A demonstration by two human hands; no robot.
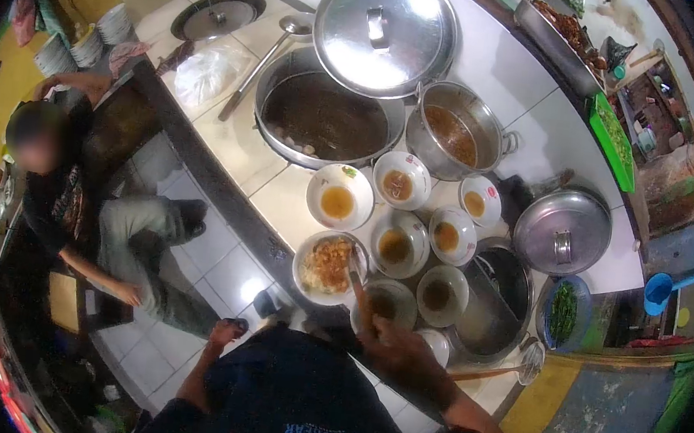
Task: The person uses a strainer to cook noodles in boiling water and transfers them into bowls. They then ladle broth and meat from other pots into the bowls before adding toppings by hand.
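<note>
My right hand [401,351] is closed round the wooden handle [364,303] of a utensil. Its far end reaches into a white bowl [301,289] heaped with pale and orange-brown food; the food hides the tip. Beside it stand several white bowls with yellow to brown liquid, among them a bowl [322,187], a bowl [419,238] and a smaller bowl [492,194]. My left hand [224,334] hangs low by my side over the floor, its fingers curled at a small dark thing I cannot make out.
Behind the bowls sit a wide pot [264,138] of dark broth, a smaller pot [435,167] and a big lid [340,28]. A ladle [251,82] lies at the left. To the right are a pot opening [531,272] and green vegetables [565,314]. A seated person [53,146] is at the left.
</note>
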